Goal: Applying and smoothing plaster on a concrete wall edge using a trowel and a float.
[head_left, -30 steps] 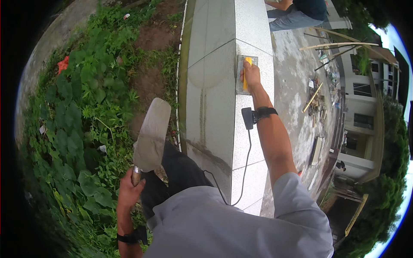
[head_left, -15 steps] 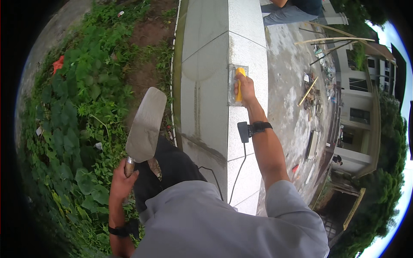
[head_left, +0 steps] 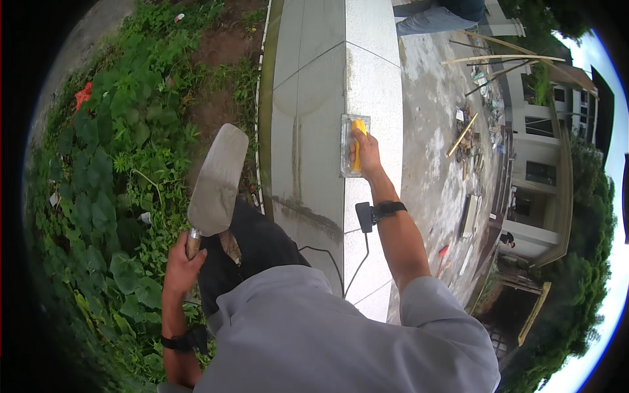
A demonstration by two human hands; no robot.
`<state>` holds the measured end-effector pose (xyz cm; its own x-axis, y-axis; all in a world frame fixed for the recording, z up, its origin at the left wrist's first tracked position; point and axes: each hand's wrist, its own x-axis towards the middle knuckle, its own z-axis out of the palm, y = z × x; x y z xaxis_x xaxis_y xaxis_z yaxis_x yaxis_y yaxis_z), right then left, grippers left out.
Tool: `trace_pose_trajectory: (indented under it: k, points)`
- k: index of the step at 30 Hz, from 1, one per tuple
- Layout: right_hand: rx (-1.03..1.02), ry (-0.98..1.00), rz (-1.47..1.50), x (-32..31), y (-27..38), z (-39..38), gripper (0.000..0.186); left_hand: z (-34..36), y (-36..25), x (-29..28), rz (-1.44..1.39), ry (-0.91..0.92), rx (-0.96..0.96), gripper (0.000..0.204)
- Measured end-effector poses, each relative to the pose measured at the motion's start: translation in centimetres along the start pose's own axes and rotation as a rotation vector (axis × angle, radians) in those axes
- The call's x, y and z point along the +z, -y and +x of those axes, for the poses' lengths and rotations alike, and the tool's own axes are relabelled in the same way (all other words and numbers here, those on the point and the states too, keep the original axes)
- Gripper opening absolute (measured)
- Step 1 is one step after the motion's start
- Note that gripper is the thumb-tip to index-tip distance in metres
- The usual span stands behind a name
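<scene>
My right hand grips the yellow handle of a clear rectangular float, which lies flat on the top edge of a grey tiled wall. A black device is strapped to that wrist with a cable hanging down. My left hand holds a steel trowel by its wooden handle, blade pointing up and away, out over the plants left of the wall. A dark band sits on the left wrist.
Green leafy plants and bare soil fill the ground left of the wall. Right of it lies a concrete surface with wooden sticks and debris. Another person's legs show at the top. Buildings stand at the right.
My right hand has slid the float along the wall's top edge toward me. The left hand with the trowel has stayed roughly in place.
</scene>
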<state>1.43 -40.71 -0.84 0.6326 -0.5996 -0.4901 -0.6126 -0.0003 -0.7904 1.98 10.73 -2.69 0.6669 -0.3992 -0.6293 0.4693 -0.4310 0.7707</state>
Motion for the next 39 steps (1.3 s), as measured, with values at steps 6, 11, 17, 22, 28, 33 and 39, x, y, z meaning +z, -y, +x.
trace_pose_trajectory:
  k: [6,11,17,22,28,33,39]
  points:
    - [-0.006,-0.193,-0.047,-3.4,-1.1,-3.4,0.034,0.2,-0.2,-0.4,0.056,0.042,0.089,0.034]
    - [-0.075,-0.113,-0.15,-2.7,0.9,-5.6,0.028,0.7,-0.3,0.0,-0.017,0.04,0.075,0.038]
    - [-0.083,-0.074,-0.221,-0.6,3.6,-3.4,0.027,1.4,-0.6,0.0,0.022,0.034,0.118,0.039]
    - [-0.077,-0.035,-0.09,-1.7,4.0,-4.1,0.031,2.1,-0.7,0.3,-0.049,0.075,-0.023,0.038]
    - [0.05,0.01,0.031,-1.2,-1.8,-9.5,0.036,2.7,-0.8,1.0,-0.03,0.093,-0.003,0.038]
    - [0.021,-0.077,-0.015,-1.1,-5.6,-7.9,0.039,3.5,-0.7,1.4,-0.01,0.177,-0.027,0.042]
    - [-0.091,-0.336,-0.138,-4.2,-1.7,-9.7,0.029,4.1,-1.0,1.5,0.024,0.232,0.062,0.047]
